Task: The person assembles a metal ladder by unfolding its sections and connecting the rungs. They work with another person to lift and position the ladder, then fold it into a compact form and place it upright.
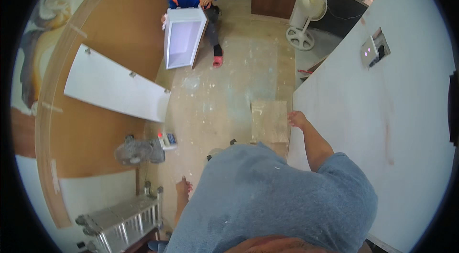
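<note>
My right hand (297,119) is at the white wall panel's lower edge, beside a flat tan board (269,120) that lies on the floor. Its fingers are loosely bent and apart, with nothing seen in them; whether they touch the board I cannot tell. Low on the left, my left hand (183,186) hangs beside my body, its fingers loosely curled and holding nothing visible. Ahead, another person in a blue and orange top crouches and steadies a white open box-shaped cabinet (184,38) with both hands.
A white panel with hinges (117,86) leans against the brown wall at left. Below it are a small grey fan (134,152) and a folded aluminium ladder (122,219). A white pedestal fan (311,2) stands far right. A switch plate (369,52) hangs from the right wall's opening.
</note>
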A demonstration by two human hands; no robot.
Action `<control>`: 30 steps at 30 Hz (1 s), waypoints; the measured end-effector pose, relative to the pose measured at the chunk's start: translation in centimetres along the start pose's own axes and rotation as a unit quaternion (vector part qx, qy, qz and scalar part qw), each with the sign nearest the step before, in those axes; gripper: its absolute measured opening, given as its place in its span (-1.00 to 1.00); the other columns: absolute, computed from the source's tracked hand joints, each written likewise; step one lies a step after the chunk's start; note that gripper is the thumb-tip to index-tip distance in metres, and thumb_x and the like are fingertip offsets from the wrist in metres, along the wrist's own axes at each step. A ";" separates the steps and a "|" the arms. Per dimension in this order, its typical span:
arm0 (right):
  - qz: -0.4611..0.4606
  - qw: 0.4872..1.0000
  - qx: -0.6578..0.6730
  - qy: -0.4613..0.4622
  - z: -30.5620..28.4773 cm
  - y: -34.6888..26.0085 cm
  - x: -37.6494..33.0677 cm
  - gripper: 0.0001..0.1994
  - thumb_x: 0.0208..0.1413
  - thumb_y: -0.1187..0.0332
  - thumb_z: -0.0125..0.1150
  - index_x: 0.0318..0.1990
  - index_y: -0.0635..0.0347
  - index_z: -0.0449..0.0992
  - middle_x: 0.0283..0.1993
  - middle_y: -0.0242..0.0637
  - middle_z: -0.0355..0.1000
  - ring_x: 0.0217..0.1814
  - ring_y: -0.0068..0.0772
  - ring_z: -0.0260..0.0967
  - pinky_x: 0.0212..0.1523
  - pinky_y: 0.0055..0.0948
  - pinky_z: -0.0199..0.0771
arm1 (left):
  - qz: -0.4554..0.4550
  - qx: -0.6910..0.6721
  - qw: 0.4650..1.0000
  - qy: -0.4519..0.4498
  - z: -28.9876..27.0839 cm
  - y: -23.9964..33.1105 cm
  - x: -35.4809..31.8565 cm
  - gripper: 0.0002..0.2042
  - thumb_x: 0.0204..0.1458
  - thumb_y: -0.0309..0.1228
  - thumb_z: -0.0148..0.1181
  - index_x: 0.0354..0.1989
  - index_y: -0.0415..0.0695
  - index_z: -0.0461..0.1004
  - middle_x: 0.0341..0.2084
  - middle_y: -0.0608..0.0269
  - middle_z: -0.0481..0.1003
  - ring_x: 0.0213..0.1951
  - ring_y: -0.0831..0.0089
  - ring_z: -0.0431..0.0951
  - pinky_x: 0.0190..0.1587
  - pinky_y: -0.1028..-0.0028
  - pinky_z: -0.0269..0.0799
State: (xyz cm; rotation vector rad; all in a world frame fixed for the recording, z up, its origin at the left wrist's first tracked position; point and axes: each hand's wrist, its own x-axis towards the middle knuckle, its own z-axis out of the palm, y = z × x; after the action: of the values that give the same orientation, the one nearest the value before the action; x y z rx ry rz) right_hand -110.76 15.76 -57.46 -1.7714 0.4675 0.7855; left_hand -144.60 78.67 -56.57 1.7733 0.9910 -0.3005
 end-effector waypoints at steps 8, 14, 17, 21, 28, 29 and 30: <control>-0.065 0.989 0.124 0.054 2.5 -15.3 10.6 -0.77 0.19 0.27 0.09 -0.06 0.10 0.51 -0.27 -0.41 0.47 -0.31 -0.47 0.45 -0.31 -0.43 0.46 | -0.005 0.158 0.984 -0.087 -2.2 10.3 14.8 -0.57 0.23 -0.07 0.02 -0.51 -0.20 0.40 -0.70 0.16 0.45 -0.68 0.45 0.42 -0.65 0.47 0.32; 0.033 0.979 -0.145 0.140 -0.5 -8.4 14.4 -0.78 0.20 0.26 0.08 -0.09 0.10 0.52 -0.23 -0.33 0.49 -0.37 -0.41 0.44 -0.38 -0.37 0.48 | -0.027 0.146 0.975 -0.167 -1.2 25.5 33.4 -0.61 0.22 -0.10 0.05 -0.46 -0.19 0.41 -0.64 0.17 0.47 -0.64 0.46 0.43 -0.61 0.48 0.34; 0.188 0.952 0.160 0.182 2.3 -10.7 13.6 -0.78 0.20 0.30 0.07 -0.08 0.15 0.52 -0.18 -0.26 0.52 -0.45 -0.37 0.45 -0.45 -0.37 0.49 | -0.034 0.115 0.973 -0.197 0.2 34.8 41.6 -0.64 0.22 -0.11 0.06 -0.44 -0.19 0.42 -0.62 0.17 0.48 -0.62 0.47 0.44 -0.59 0.48 0.35; 0.211 0.916 0.278 0.196 5.2 -13.6 10.8 -0.81 0.15 0.38 0.12 -0.14 0.24 0.55 -0.27 -0.22 0.55 -0.52 -0.41 0.43 -0.52 -0.52 0.45 | -0.005 0.133 0.942 -0.309 7.8 50.5 47.6 -0.67 0.21 -0.14 0.08 -0.42 -0.19 0.43 -0.58 0.18 0.50 -0.58 0.49 0.45 -0.55 0.51 0.37; 0.202 0.949 0.180 0.163 2.1 -19.1 14.9 -0.89 0.02 0.43 0.26 -0.30 0.20 0.62 -0.57 -0.38 0.49 -0.71 -0.58 0.17 -0.72 -0.56 0.12 | 0.142 0.149 0.859 -0.469 28.2 71.5 53.7 -0.73 0.22 -0.19 0.10 -0.29 -0.18 0.47 -0.48 0.25 0.52 -0.50 0.56 0.46 -0.39 0.53 0.42; 0.222 0.942 0.169 0.187 0.5 -19.8 16.4 -0.86 0.02 0.40 0.27 -0.27 0.19 0.63 -0.54 -0.36 0.48 -0.70 -0.56 0.19 -0.70 -0.52 0.18 | 0.147 0.147 0.846 -0.491 31.5 74.2 53.5 -0.75 0.21 -0.23 0.09 -0.28 -0.19 0.48 -0.48 0.25 0.53 -0.47 0.55 0.47 -0.37 0.54 0.43; 0.242 0.935 0.157 0.205 -1.0 -20.2 17.9 -0.84 0.02 0.38 0.27 -0.24 0.18 0.64 -0.52 -0.34 0.48 -0.68 -0.53 0.21 -0.69 -0.48 0.24 | 0.150 0.145 0.837 -0.506 34.1 76.7 53.2 -0.77 0.21 -0.27 0.08 -0.26 -0.20 0.49 -0.47 0.25 0.53 -0.45 0.54 0.49 -0.35 0.54 0.43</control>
State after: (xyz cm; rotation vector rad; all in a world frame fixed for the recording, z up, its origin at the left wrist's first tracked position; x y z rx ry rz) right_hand -84.69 22.69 -56.24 -1.5281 1.2741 0.6207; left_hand -46.17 65.16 -53.23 1.6350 -0.1079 -1.0893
